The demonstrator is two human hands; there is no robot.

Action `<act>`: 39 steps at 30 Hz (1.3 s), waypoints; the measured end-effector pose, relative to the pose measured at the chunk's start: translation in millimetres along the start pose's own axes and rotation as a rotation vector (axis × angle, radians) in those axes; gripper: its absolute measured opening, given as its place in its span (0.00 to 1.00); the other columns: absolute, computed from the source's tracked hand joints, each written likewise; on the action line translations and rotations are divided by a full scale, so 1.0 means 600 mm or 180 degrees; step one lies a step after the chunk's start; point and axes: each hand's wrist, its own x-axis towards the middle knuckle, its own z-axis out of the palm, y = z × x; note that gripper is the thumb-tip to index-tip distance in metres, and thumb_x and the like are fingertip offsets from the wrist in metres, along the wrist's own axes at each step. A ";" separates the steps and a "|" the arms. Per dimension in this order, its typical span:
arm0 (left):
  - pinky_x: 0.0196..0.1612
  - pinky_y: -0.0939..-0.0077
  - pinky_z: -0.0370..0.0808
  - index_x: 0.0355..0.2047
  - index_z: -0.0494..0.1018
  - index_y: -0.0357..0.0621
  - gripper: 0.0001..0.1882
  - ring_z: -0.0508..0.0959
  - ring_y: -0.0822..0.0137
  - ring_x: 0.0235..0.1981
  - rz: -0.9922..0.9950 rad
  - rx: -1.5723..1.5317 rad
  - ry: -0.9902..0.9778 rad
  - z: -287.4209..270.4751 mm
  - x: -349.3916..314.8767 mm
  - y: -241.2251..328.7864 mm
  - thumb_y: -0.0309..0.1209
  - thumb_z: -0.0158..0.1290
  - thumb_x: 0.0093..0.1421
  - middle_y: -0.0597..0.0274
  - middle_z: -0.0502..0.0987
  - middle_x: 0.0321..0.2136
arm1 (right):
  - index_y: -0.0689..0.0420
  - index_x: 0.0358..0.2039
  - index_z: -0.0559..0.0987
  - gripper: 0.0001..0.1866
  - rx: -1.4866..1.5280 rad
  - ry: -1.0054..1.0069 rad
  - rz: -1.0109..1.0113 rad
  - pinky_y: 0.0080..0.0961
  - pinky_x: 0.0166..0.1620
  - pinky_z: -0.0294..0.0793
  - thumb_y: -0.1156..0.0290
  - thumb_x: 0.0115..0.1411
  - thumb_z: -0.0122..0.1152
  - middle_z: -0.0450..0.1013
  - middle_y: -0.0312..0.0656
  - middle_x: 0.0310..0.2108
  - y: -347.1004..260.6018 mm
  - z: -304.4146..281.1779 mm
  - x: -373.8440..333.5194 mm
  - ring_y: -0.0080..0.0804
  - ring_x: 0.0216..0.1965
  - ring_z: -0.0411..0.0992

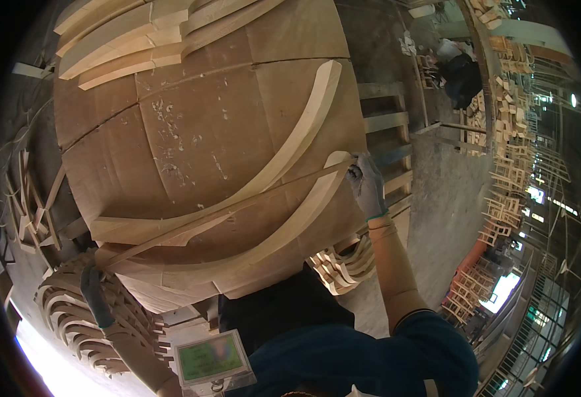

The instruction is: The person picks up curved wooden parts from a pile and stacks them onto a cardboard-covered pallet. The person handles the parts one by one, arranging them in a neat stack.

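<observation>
A long, thin brown strip (270, 192) stretches across a pale curved wooden piece (297, 218) on the cardboard-covered table. My right hand (368, 187), in a grey glove, is closed at the strip's right end, beside the tip of that curved piece. At the strip's left end, by the table's edge, my gloved left hand (94, 295) is closed, its fingertips partly hidden. Farther away lies a second curved wooden piece (290, 152), its lower stretch running close to the strip. A short shaped part (201, 230) shows between the two curves, partly behind the strip.
Stacked curved wooden pieces (131, 49) lie at the table's far left. Beside my left arm stands a pile of curved parts (78, 324), and another stack (346, 264) sits below the table's right side. A slatted wooden pallet (386, 122) and many chair frames (502, 192) are to the right.
</observation>
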 end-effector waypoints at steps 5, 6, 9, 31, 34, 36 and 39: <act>0.46 0.77 0.71 0.45 0.72 0.35 0.13 0.72 0.73 0.41 -0.0019 -0.0489 0.0025 0.015 0.005 -0.003 0.28 0.47 0.62 0.62 0.73 0.42 | 0.58 0.42 0.75 0.11 -0.0351 0.0128 -0.0289 0.15 0.39 0.72 0.67 0.62 0.53 0.71 0.34 0.34 0.006 -0.004 -0.004 0.17 0.35 0.69; 0.45 0.78 0.71 0.46 0.71 0.35 0.14 0.72 0.73 0.41 -0.0020 -0.0766 0.0086 0.032 0.002 -0.007 0.29 0.47 0.62 0.62 0.73 0.42 | 0.58 0.44 0.74 0.11 -0.0189 0.0129 -0.0190 0.15 0.40 0.72 0.69 0.63 0.53 0.71 0.35 0.36 0.006 -0.012 0.001 0.18 0.37 0.69; 0.45 0.79 0.72 0.48 0.70 0.33 0.16 0.73 0.72 0.41 0.2835 0.3745 0.0627 -0.021 -0.025 -0.042 0.29 0.47 0.63 0.61 0.73 0.43 | 0.59 0.45 0.74 0.11 -0.3232 -0.0103 -0.2228 0.17 0.40 0.71 0.72 0.62 0.53 0.71 0.38 0.37 0.027 -0.008 0.019 0.20 0.39 0.69; 0.49 0.74 0.70 0.40 0.75 0.35 0.14 0.75 0.65 0.41 0.1876 0.1699 0.0106 -0.043 0.021 0.081 0.18 0.41 0.57 0.55 0.77 0.39 | 0.61 0.54 0.69 0.19 -0.2275 -0.0687 -0.1539 0.23 0.53 0.68 0.71 0.64 0.41 0.68 0.42 0.52 -0.043 0.040 0.169 0.29 0.49 0.68; 0.46 0.75 0.71 0.42 0.73 0.31 0.13 0.74 0.67 0.40 0.1129 0.0433 0.0240 0.065 0.025 0.076 0.26 0.44 0.61 0.57 0.76 0.39 | 0.60 0.50 0.73 0.17 -0.2760 -0.0380 -0.2143 0.14 0.43 0.70 0.70 0.62 0.49 0.72 0.37 0.47 -0.117 0.058 0.186 0.21 0.42 0.70; 0.45 0.76 0.70 0.42 0.73 0.32 0.13 0.74 0.68 0.40 0.0870 0.0146 0.0275 0.097 0.026 0.091 0.27 0.45 0.61 0.58 0.76 0.39 | 0.59 0.49 0.75 0.16 -0.1233 -0.0369 -0.1164 0.12 0.39 0.70 0.70 0.61 0.51 0.73 0.35 0.44 -0.135 0.082 0.205 0.17 0.39 0.70; 0.45 0.77 0.70 0.41 0.73 0.32 0.13 0.73 0.70 0.39 0.0629 0.0052 0.0418 0.114 0.016 0.109 0.29 0.46 0.61 0.59 0.76 0.38 | 0.59 0.48 0.75 0.16 -0.1413 -0.0439 -0.1140 0.12 0.39 0.69 0.67 0.62 0.50 0.73 0.35 0.44 -0.138 0.132 0.228 0.15 0.39 0.69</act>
